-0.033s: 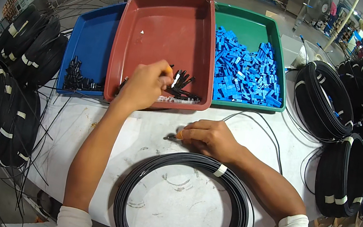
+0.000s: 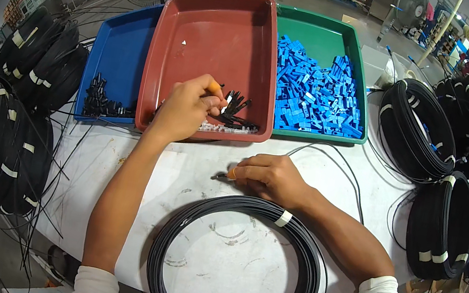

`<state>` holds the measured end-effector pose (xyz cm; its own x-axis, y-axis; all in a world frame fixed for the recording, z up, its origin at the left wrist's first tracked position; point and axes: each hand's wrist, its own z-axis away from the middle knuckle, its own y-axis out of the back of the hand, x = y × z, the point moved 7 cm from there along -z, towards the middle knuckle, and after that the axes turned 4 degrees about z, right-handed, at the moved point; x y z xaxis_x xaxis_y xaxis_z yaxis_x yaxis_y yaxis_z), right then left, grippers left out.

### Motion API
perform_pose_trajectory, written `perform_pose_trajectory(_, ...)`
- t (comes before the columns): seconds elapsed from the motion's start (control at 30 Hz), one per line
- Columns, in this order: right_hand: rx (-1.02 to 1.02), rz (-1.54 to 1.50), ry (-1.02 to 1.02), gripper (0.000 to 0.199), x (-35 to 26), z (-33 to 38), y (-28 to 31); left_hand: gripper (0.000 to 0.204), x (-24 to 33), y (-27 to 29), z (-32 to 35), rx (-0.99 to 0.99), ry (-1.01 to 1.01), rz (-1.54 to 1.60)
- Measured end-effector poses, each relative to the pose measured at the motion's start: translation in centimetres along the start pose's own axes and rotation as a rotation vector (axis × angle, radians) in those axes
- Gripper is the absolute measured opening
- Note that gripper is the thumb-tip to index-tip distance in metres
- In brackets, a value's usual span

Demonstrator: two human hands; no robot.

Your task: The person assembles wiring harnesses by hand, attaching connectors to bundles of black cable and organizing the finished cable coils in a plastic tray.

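Note:
My left hand [image 2: 186, 110] reaches over the near edge of the red tray [image 2: 216, 36], its fingers pinched together. Whatever may be between them is hidden. Just right of those fingertips lies a pile of slim black parts [image 2: 236, 108], with small whitish pieces [image 2: 228, 128] along the tray's near wall. My right hand [image 2: 276, 179] rests on the white table, closed on a small black cable end [image 2: 220, 176] whose tip pokes out to the left. Both hands have an orange wrap on a finger. Nearest me is a coil of black cable [image 2: 157, 258], bound with white tape.
A blue tray [image 2: 117, 44] with black parts [image 2: 103, 101] stands left, and a green tray [image 2: 324, 27] with many blue clips [image 2: 319, 95] stands right. Black cable coils are stacked at the left [image 2: 2, 149] and right [image 2: 440, 227]. Loose cable ends trail at the left.

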<state>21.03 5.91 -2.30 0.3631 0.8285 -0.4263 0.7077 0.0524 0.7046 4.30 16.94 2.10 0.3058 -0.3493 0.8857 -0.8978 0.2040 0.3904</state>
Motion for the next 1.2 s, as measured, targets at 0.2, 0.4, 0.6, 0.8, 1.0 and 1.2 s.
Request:
perform_pose_trajectory(0.2, 0.041, 0.114, 0.011, 0.029, -0.6, 0.2, 1.3, 0.007, -0.6, -0.7, 3.6, -0.036, -0.103, 0.218)
perform_pose_trajectory(0.4, 0.111, 0.035, -0.157, 0.029, -0.5, 0.2, 2.4, 0.015, -4.6, -2.1, 8.3, 0.061, 0.052, 0.472)
perform_pose_trajectory(0.6, 0.163, -0.08, -0.166, 0.03, -1.2, -0.1, 2.4, 0.012, -4.2, -2.9, 9.2, 0.073, -0.107, 0.533)
perform_pose_trajectory(0.8, 0.164, -0.103, -0.172, 0.026, -1.6, -0.1, 2.1, 0.008, -4.1, -3.1, 9.4, 0.084, -0.109, 0.554)
perform_pose_trajectory(1.0, 0.165, -0.078, -0.151, 0.028, -1.6, -0.1, 2.1, 0.007, -4.2, -3.5, 9.5, 0.048, -0.054, 0.491)
perform_pose_trajectory(1.2, 0.151, -0.088, -0.185, 0.031, -1.4, 0.1, 1.9, 0.009, -4.3, -3.4, 9.3, 0.048, -0.094, 0.553)
